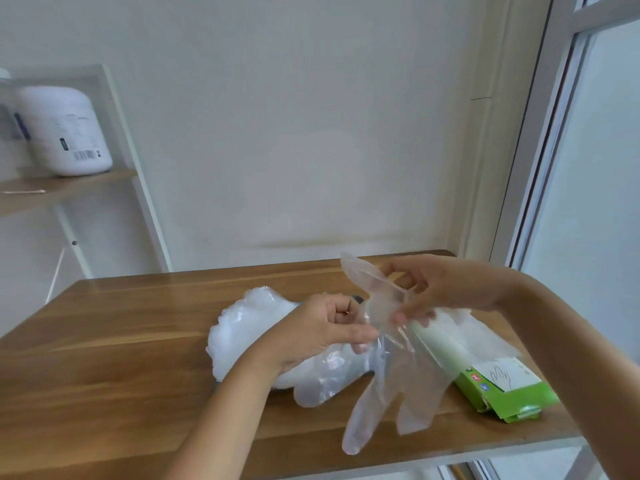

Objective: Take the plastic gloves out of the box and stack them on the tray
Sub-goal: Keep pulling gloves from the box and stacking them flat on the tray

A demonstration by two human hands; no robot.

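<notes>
I see the worktop under both hands. The glove pile sits beneath and to the left of the left hand. The green box lies below and to the right of the right hand. One clear glove hangs between the hands with its fingers down. Both hands pinch its upper part.

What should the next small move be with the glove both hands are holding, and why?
Probably carry the glove leftward and lay it on the pile of gloves. Left hand and right hand pinch it in the air, apparently free of the green box.
</notes>
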